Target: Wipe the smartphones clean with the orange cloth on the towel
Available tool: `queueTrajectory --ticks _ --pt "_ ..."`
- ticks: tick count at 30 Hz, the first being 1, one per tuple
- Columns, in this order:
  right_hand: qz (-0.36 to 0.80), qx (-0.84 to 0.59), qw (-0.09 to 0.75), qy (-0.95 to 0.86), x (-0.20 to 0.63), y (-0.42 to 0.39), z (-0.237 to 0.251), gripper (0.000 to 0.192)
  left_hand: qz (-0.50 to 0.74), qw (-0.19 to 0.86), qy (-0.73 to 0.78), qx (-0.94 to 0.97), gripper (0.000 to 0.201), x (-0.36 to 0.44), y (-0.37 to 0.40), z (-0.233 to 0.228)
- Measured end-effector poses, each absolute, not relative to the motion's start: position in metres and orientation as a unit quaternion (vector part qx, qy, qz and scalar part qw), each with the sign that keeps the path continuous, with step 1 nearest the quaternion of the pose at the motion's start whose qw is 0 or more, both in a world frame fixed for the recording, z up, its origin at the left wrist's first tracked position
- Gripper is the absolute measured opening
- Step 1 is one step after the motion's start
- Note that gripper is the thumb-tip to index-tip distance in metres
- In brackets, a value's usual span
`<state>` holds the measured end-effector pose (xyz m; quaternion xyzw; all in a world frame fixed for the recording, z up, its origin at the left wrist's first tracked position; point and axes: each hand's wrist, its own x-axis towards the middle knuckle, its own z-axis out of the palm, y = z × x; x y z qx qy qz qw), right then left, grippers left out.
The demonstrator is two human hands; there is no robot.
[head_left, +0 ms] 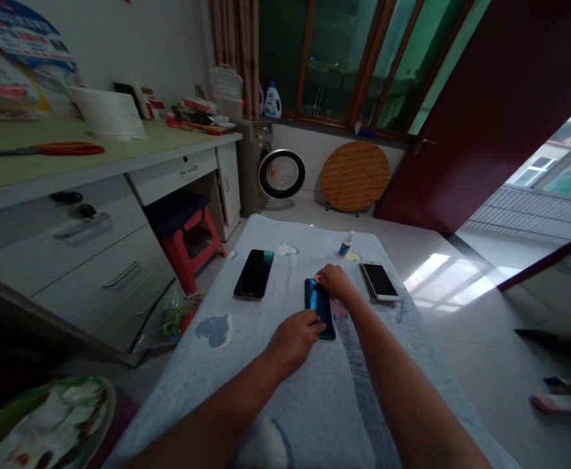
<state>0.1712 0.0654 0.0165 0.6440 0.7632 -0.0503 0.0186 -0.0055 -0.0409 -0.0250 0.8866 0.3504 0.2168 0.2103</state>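
A blue phone [320, 306] lies on the cloth-covered table [314, 391] in front of me. My left hand [295, 339] rests on its near end with the fingers pressing down on it. My right hand [334, 281] sits at its far right corner, fingers curled, touching the phone's edge; something small and orange may be pinched in the fingertips, too small to tell. A black phone [254, 273] lies to the left. A white phone [380, 282] lies to the right.
A small spray bottle [345, 245] and a crumpled white wipe [287, 249] sit at the table's far end. A desk with drawers [94, 228] and a red stool [190, 241] stand to the left. A washing machine [280, 170] and a round wooden tabletop [354, 176] stand against the far wall.
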Motion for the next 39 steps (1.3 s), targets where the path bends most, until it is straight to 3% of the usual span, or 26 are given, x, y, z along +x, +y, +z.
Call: queueTrajectory --ticks 14,24,32,39 --pt "-0.046 0.742 -0.059 0.666 0.168 -0.016 0.005 0.033 0.213 0.197 0.338 0.896 0.032 -0.010 -0.041 -0.018" --pt "-0.046 0.762 -0.095 0.639 0.152 -0.093 -0.001 0.026 0.237 0.180 0.323 0.898 0.034 -0.010 -0.039 -0.028" --pt "-0.053 0.785 -0.113 0.607 0.155 -0.038 0.000 0.026 0.223 0.216 0.320 0.895 0.032 -0.011 -0.037 -0.021" --pt "-0.030 0.766 -0.032 0.641 0.165 0.031 0.008 0.032 0.214 0.246 0.328 0.886 0.035 -0.011 -0.036 -0.027"
